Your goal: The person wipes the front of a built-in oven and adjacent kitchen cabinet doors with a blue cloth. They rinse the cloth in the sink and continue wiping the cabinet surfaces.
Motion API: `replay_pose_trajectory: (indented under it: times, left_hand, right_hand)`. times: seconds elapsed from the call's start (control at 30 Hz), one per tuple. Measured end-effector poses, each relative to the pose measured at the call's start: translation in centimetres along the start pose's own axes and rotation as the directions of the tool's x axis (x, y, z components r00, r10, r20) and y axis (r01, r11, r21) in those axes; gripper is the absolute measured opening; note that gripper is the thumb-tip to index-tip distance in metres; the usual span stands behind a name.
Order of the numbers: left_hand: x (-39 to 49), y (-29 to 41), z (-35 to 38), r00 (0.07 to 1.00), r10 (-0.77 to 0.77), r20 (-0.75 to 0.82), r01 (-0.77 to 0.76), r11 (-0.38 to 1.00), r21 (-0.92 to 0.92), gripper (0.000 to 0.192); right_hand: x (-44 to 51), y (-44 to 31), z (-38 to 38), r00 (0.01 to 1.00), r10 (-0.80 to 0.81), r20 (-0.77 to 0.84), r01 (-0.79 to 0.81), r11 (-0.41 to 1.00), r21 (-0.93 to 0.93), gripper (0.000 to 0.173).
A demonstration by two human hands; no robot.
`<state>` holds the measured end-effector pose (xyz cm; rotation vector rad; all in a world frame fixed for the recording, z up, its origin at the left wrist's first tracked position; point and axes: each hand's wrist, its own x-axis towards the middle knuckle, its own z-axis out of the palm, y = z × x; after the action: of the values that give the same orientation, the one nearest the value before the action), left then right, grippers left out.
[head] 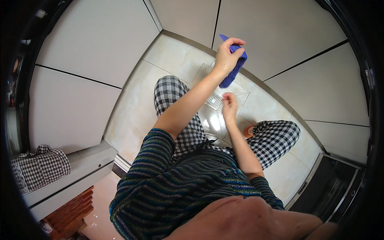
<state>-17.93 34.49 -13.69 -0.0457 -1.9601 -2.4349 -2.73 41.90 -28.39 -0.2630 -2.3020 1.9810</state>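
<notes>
My left hand [227, 58] grips a folded purple-blue cloth [230, 78], with its lower end hanging over the tiled floor in front of the cabinet. Beneath it, my right hand [229, 105] is lower down, its fingers curled and blurred. It appears right beside the slotted metal floor drain cover [214, 101]; whether it touches the cover or holds anything small is unclear. The drain sits between my spread knees, among cut tiles that look shiny and wet.
Pale cabinet fronts [279, 33] rise ahead, with more panels [75, 102] at the left. A black-fronted appliance [327, 186] stands low at the right. Checked fabric [45, 168] lies on the ledge at the left. An orange slipper [248, 131] shows by my right leg.
</notes>
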Motion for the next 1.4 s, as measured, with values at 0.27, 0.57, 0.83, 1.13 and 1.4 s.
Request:
replay_pose_trajectory:
  times: [0.27,0.57,0.83,1.13,1.4]
  left_hand:
    - [-2.8,4.4,1.7,0.994,0.093,0.057,-0.089,0.993,-0.078,0.020]
    - [-5.7,5.8,0.5,0.998,-0.057,0.025,0.059,0.995,-0.081,0.021]
    - [-9.0,7.4,3.5,0.992,0.123,0.000,-0.123,0.992,-0.004,0.021]
    - [-9.2,6.9,2.8,0.991,0.110,-0.075,-0.116,0.991,-0.072,0.022]
    - [-8.0,2.4,0.6,0.999,0.015,-0.034,-0.015,1.000,0.006,0.023]
  right_hand:
    - [2.5,-1.1,5.2,0.974,0.153,-0.170,-0.083,0.929,0.359,0.014]
    - [0.5,1.6,3.1,0.775,0.558,0.296,-0.579,0.441,0.686,0.015]
    - [-4.0,-0.3,3.2,0.436,0.470,0.768,-0.895,0.132,0.427,0.038]
    - [2.6,-2.0,3.5,0.874,0.461,-0.154,-0.222,0.661,0.717,0.028]
    - [5.2,1.6,-2.9,0.759,0.630,0.165,-0.064,-0.180,0.982,0.035]
